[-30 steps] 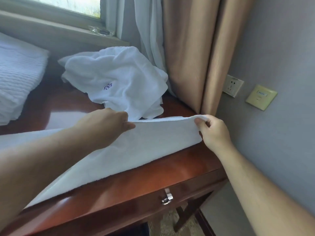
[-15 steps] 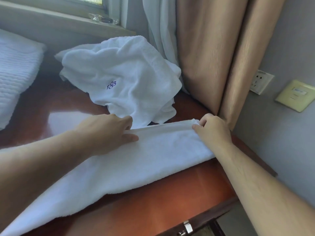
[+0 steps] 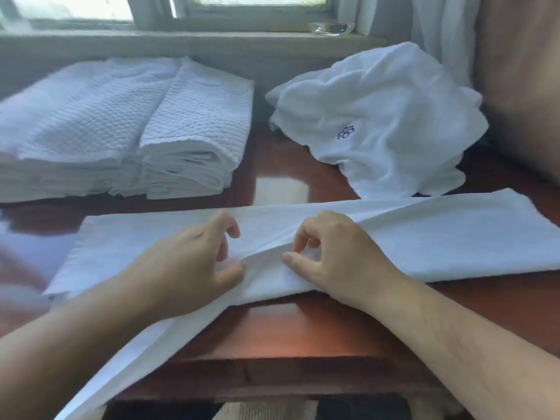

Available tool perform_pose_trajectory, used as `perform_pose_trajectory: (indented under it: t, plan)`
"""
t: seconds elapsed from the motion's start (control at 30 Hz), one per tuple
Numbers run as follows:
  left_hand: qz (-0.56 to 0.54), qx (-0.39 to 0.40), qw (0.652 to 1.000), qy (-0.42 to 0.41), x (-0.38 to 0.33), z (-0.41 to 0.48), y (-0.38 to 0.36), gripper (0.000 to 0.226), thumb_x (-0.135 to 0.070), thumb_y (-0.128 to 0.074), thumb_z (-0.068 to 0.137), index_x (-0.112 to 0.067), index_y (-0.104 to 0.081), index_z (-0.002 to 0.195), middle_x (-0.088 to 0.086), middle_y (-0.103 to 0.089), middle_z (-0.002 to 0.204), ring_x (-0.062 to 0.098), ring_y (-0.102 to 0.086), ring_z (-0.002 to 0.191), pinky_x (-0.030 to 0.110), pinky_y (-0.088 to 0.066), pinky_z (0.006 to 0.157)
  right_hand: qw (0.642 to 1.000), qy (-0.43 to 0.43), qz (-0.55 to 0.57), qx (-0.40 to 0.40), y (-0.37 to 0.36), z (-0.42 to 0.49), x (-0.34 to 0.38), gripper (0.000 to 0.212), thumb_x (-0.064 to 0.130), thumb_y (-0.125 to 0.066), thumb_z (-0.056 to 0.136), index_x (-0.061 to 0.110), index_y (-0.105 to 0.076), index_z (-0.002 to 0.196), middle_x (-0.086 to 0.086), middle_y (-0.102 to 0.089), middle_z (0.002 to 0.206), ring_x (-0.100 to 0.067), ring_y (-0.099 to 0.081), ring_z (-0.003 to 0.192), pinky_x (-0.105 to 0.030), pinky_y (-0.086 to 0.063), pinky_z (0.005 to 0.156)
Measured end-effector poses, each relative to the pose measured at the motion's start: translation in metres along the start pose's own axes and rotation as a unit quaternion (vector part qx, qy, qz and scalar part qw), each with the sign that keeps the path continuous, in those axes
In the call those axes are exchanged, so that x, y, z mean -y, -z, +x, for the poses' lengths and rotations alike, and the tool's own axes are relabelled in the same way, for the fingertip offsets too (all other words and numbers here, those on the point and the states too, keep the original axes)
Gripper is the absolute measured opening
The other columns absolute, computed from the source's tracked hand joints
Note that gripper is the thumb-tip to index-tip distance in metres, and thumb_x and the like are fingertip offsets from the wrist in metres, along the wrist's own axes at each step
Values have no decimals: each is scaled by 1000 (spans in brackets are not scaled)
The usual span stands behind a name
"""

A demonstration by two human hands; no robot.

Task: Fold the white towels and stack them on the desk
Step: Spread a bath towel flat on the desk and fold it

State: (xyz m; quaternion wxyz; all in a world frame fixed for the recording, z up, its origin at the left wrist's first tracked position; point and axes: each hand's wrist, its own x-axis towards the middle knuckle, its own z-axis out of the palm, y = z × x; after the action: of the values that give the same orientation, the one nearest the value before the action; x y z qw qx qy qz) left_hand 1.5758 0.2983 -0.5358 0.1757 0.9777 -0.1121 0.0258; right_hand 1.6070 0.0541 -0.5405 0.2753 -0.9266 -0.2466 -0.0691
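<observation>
Now both hands, left hand and right hand, are pinching the long towel mid-counter; the near-left end is hanging over the edge, possibly dragging the fold crooked

Both hands close together, pinching.

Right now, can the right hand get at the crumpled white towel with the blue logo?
Probably yes: the crumpled white towel lies just beyond the right hand, nothing between, but that hand pinches the flat white towel.
</observation>
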Motion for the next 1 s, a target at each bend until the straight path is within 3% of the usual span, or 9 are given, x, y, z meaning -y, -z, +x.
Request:
perform_pose_trajectory:
  t: [0.2, 0.33, 0.57, 0.77, 0.8, 0.83, 0.87, 0.93, 1.0]
  plan:
    - [-65, -39, 995, 70, 72, -62, 32, 17, -56, -52, 88, -41, -59, 85, -28, -61, 88, -7, -56, 81, 24, -40, 64, 970, 233, -36, 53, -47, 0, 74, 36, 49, -82, 78, 25, -68, 101, 7, -59, 101, -15, -51, 96, -34, -47, 89]
    - [-118, -51, 990, 65, 116, -88, 37, 11, -34, -63, 97, -41, -71, 94, -22, -64, 101, -1, -57, 103, 32, -44, 91, 939, 333, -63, 63, -71, 3, 105, 46, 53, -84, 73, 26, -68, 107, 6, -62, 104, -19, -56, 98, -39, -50, 86]
    - [-174, -45, 982, 54, 123, -92, 36, 24, -47, -53, 95, -41, -75, 103, -20, -65, 114, 9, -52, 122, 44, -38, 110, 934, 323, -50, 147, -86, 19, 131, 43, 59, -79, 75, 34, -67, 108, 12, -49, 117, -13, -40, 115, -34, -39, 101]
    - [-347, -64, 931, 94, 117, -95, 46, 44, -38, -54, 101, 1, -72, 108, 17, -71, 106, 25, -64, 101, 36, -45, 90, 956, 250, 110, 110, -67, 44, 142, 25, 44, -83, 78, 36, -61, 82, 17, -57, 84, -5, -53, 83, -15, -40, 74]
    - [-368, -85, 919, 113, 120, -95, 45, 44, -31, -51, 103, 6, -65, 121, 25, -67, 111, 17, -41, 92, 40, -42, 88, 961, 227, 129, 94, -63, 54, 145, 25, 45, -81, 81, 37, -58, 80, 15, -58, 75, -4, -55, 74, -14, -40, 68]
    - [-415, -118, 892, 139, 124, -96, 44, 45, -24, -46, 107, 5, -50, 141, 27, -61, 128, 41, -34, 137, 41, -40, 95, 966, 207, 134, 79, -59, 65, 147, 24, 47, -78, 83, 37, -57, 79, 13, -58, 68, -3, -55, 68, -14, -40, 63]
    - [-420, -131, 888, 131, 125, -101, 45, 47, -27, -41, 109, -5, -40, 150, 20, -54, 140, 29, -49, 132, 35, -37, 104, 971, 193, 128, 67, -55, 77, 148, 22, 48, -75, 86, 37, -57, 79, 10, -58, 65, -2, -54, 65, -13, -39, 60]
    - [-502, -70, 851, 138, 121, -94, 52, 70, -59, -31, 101, -7, -59, 138, 18, -58, 139, 28, -54, 132, 35, -41, 110, 978, 173, 102, 54, -52, 100, 147, 21, 51, -67, 91, 37, -57, 80, 10, -58, 66, 3, -55, 66, -10, -37, 56]
    - [-539, -45, 833, 115, 124, -88, 57, 66, -66, -46, 91, -13, -76, 116, 13, -70, 124, 25, -65, 119, 42, -50, 105, 983, 154, 83, 47, -52, 122, 143, 18, 52, -62, 94, 38, -58, 84, 13, -59, 70, 9, -56, 72, -10, -34, 54]
